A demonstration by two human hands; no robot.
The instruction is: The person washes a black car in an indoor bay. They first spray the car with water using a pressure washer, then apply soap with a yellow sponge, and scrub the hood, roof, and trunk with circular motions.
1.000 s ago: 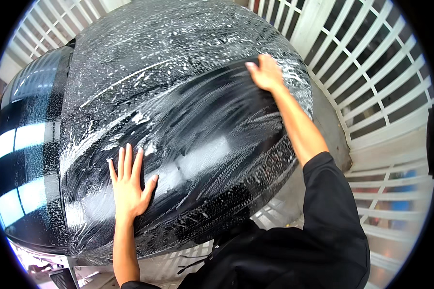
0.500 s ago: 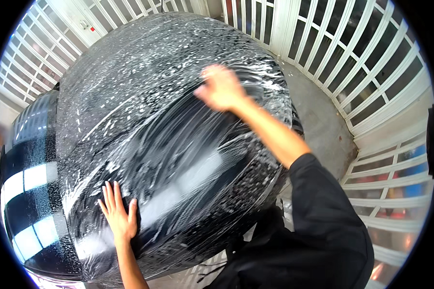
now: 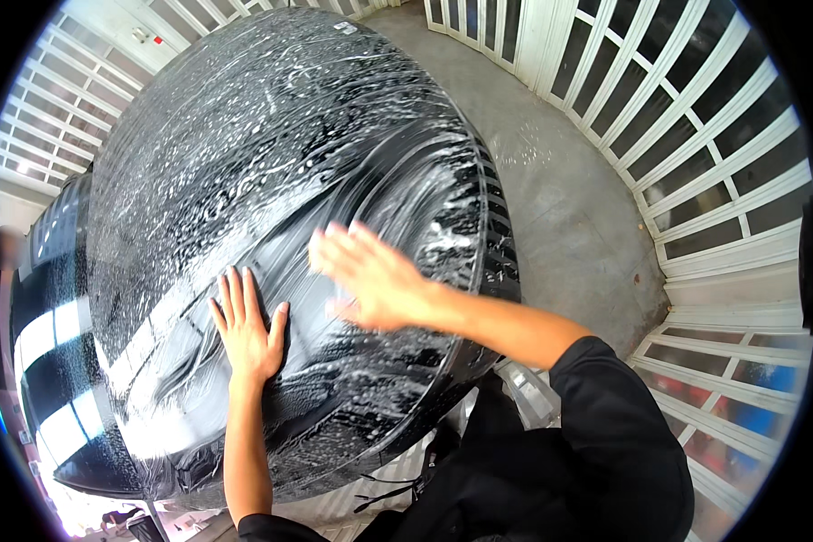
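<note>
A black car hood (image 3: 217,135) spreads out in front of me, wet and streaked with white suds. My left hand (image 3: 251,341) lies on it with the fingers stretched out, holding nothing. To its right, my right hand (image 3: 370,278) is over the smeared, shiny part of the hood. Its fingers are extended and apart, somewhat blurred, with nothing seen in them; whether the palm touches the surface I cannot tell. Dense white droplets and foam cover the hood's far side, while curved wipe marks run around both hands.
The dark, wet windshield (image 3: 50,357) borders the hood on the left. A black grille (image 3: 499,244) edges its right side. Beyond lies a grey concrete floor (image 3: 578,208), enclosed by white-framed paneled doors (image 3: 696,135). A headlight (image 3: 531,397) sits near my body.
My right hand has come nearer and to the left, closer to my left hand. The view has shifted, showing more floor and grille. My left hand stays spread on the hood.
</note>
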